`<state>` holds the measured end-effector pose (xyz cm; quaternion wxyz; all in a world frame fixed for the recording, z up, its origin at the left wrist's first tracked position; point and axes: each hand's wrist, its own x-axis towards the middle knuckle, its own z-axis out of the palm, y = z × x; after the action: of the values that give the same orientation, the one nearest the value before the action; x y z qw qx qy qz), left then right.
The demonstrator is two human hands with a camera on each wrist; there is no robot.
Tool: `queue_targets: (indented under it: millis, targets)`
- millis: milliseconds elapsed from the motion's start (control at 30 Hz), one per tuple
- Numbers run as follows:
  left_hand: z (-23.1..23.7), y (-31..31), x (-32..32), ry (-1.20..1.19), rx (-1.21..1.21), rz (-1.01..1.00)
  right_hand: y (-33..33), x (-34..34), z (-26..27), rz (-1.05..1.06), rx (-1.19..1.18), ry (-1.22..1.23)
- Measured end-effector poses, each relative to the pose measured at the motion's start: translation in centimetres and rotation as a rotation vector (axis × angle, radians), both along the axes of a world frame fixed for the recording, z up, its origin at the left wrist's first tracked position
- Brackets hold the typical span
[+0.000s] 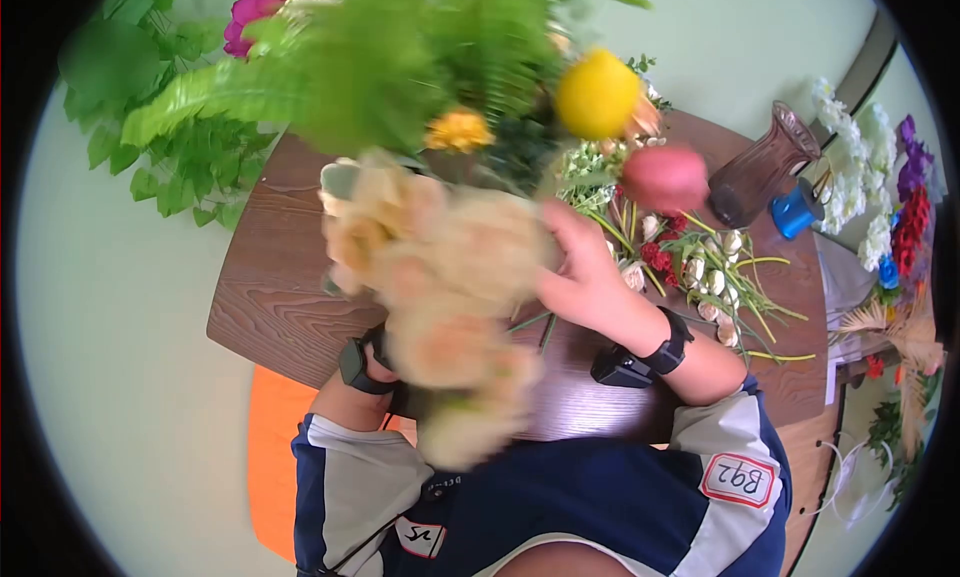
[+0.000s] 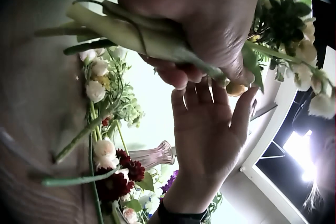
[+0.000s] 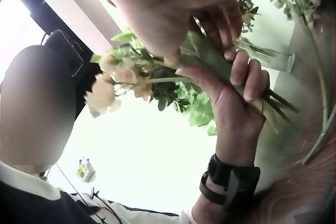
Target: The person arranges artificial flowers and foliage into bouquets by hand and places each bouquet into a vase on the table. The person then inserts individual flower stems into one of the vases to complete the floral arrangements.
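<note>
My left hand [image 3: 236,95] grips a bundle of green stems [image 2: 152,37], which jut out below the fist. In the head view this hand is mostly hidden behind the bouquet's peach roses [image 1: 450,257]. The bouquet also shows blurred fern fronds [image 1: 370,77], a yellow round bloom [image 1: 597,94], a pink bloom [image 1: 665,177] and a small orange flower [image 1: 460,131]. Beside the roses is my right hand [image 1: 590,277]. Its palm faces the bundle in the left wrist view, fingers extended and fingertips right at the stems just above the left hand.
Loose white and red flowers with long stems [image 1: 715,287] lie on the brown table [image 1: 270,277]. A purple-tinted glass vase [image 1: 745,182] and a blue spool-like item [image 1: 797,211] stand farther right. More flowers [image 1: 880,187] fill the far right. An orange seat [image 1: 275,457] shows below left.
</note>
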<state>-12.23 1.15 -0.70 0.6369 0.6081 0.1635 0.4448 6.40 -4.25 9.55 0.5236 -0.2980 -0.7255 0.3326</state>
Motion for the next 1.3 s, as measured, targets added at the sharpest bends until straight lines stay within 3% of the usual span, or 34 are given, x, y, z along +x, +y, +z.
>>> queue_targets:
  millis: [33,100,233,267,300,367,400,500,533,567,600,700,767,833,900,1000,1033,1100,1167,1300]
  targets:
    - [-0.1,-0.4,-0.1,-0.018,-0.049,0.004,0.4,0.3,-1.0,-0.002,-0.001,0.0]
    - [1.0,-1.7,0.0,-0.056,-0.147,0.015,1.2,0.6,-2.3,-0.192,0.046,-0.251]
    - [2.5,-3.4,0.7,-0.134,-0.345,0.042,0.9,0.5,-0.7,-0.115,0.037,-0.096]
    - [2.3,-3.0,1.4,-0.104,-0.199,0.119,1.4,0.7,-0.8,-0.101,0.101,-0.116]
    - [2.3,-2.5,2.0,-0.073,-0.052,0.195,0.8,0.1,-0.6,-0.035,-0.021,0.071]
    - [3.1,-2.0,2.0,-0.308,-0.209,-0.059,0.7,0.2,-0.5,-0.088,0.015,-0.029]
    - [4.4,-2.5,3.1,-0.292,-0.267,0.17,0.5,0.2,-0.3,-0.087,0.015,-0.028]
    - [4.7,-2.0,2.3,-0.112,-0.28,0.19,0.2,0.2,-0.2,-0.144,0.022,-0.035]
    - [5.0,-2.0,2.6,-0.111,-0.282,0.188,0.4,0.2,-0.4,-0.212,0.194,-0.058]
    - [5.4,-2.1,3.0,-0.071,-0.172,0.348,0.6,0.2,-0.5,-0.28,0.367,-0.081]
    - [5.7,-2.0,3.3,-0.03,-0.059,0.506,0.4,0.3,-0.2,-0.283,0.366,-0.08]
    - [4.7,-0.7,2.2,-0.006,0.015,0.452,-0.6,1.5,1.8,-0.397,0.61,-0.067]
    - [4.6,-0.3,1.8,-0.026,-0.05,0.454,-0.9,2.8,3.4,-0.512,0.631,-0.108]
    - [3.7,0.2,1.3,-0.138,-0.041,0.273,-0.5,4.5,4.5,-0.668,0.492,-0.03]
    - [3.5,0.1,1.3,-0.162,-0.085,0.265,0.8,7.0,5.5,-0.83,0.345,-0.13]
    - [3.5,0.2,0.8,-0.231,-0.131,0.145,2.7,10.4,6.6,-1.0,0.011,-0.519]
    - [3.6,0.2,0.8,-0.229,-0.13,0.126,3.6,11.6,6.2,-1.005,0.012,-0.515]
    - [3.7,0.4,0.7,-0.224,-0.126,0.102,5.9,14.0,3.9,-1.021,-0.191,-0.791]
    - [3.7,0.4,0.6,-0.224,-0.146,0.1,8.3,16.1,1.2,-1.018,-0.312,-0.842]
    - [3.7,0.3,0.4,-0.233,-0.14,0.077,9.4,15.8,-0.7,-0.975,-0.575,-1.058]
